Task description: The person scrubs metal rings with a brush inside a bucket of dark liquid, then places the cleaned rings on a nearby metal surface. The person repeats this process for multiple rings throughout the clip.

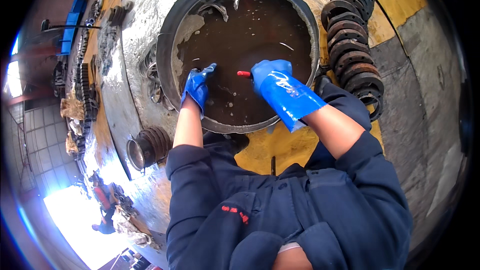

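Observation:
A large round black tub (164,65) of murky brown liquid (240,35) stands in front of me. My right hand (270,74), in a long blue rubber glove, is closed around a red handle (244,74) over the liquid. The handle's short end sticks out to the left; the rest of the tool is hidden by the glove. My left hand (198,84), also blue-gloved, reaches down to the liquid at the tub's near left. One digit points toward the right hand, while the others curl downward, partly hidden. What they hold cannot be made out.
Dark, rusty flanged rings (352,60) lie in a long overlapping row right of the tub. Ribbed cylindrical parts (150,146) sit at the near left. Loose metal rings (152,72) lean against the tub's left side. Curved metal pieces (215,9) show at its far inner edge.

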The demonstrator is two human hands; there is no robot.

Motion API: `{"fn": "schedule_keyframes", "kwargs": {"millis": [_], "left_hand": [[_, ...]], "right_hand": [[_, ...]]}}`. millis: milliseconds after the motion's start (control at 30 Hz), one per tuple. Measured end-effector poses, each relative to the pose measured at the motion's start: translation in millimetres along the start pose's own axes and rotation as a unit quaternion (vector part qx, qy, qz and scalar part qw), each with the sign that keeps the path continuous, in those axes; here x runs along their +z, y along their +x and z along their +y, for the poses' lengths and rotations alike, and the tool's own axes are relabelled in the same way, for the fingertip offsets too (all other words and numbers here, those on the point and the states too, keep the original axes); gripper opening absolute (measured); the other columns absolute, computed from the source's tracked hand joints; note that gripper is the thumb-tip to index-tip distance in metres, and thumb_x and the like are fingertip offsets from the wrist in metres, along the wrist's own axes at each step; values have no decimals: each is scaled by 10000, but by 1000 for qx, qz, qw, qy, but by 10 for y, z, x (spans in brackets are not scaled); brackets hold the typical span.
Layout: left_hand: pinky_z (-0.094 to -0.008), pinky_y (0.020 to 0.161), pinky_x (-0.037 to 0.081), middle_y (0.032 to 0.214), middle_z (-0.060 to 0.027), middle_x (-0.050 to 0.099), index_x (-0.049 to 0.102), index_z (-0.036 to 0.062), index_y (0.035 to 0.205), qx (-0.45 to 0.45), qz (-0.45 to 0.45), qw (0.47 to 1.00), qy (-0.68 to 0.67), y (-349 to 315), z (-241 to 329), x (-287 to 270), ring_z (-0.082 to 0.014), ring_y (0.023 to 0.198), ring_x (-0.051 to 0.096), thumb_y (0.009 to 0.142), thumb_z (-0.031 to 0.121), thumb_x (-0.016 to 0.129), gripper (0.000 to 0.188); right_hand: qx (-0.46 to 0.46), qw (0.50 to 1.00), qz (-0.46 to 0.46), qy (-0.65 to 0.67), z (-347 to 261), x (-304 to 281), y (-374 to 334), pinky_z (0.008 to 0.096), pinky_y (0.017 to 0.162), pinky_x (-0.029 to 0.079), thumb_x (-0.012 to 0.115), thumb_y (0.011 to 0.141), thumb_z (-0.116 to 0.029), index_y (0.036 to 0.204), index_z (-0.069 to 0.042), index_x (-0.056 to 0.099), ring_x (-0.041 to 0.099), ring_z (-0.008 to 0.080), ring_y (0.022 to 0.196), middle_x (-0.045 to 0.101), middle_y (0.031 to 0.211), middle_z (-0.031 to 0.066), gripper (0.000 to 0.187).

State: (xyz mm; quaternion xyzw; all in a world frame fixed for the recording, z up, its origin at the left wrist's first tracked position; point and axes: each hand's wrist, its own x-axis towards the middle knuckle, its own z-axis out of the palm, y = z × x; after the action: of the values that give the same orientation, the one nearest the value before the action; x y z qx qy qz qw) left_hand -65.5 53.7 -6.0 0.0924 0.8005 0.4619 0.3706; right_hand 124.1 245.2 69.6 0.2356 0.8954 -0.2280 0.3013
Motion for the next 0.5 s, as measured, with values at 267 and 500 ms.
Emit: {"fn": "schedule_keyframes", "kwargs": {"millis": [267, 500], "left_hand": [[-395, 1077, 501, 1407, -152, 674, 640, 57, 1436, 20, 3, 980, 198, 554, -232, 88, -282, 1273, 641, 1056, 313, 619, 458], [-382, 1007, 540, 1308, -155, 713, 666, 89, 1387, 320, -56, 848, 420, 213, 228, 536, -276, 1193, 678, 1074, 149, 559, 336]], "right_hand": [[-47, 999, -23, 12, 45, -67, -98, 410, 926, 605, 770, 929, -233, 1275, -161, 784, 764, 261, 1130, 786, 1219, 68, 354], [-72, 997, -34, -3, 57, -13, -86, 437, 916, 591, 777, 915, -226, 1266, -151, 789, 763, 272, 1126, 788, 1199, 80, 359]]}}
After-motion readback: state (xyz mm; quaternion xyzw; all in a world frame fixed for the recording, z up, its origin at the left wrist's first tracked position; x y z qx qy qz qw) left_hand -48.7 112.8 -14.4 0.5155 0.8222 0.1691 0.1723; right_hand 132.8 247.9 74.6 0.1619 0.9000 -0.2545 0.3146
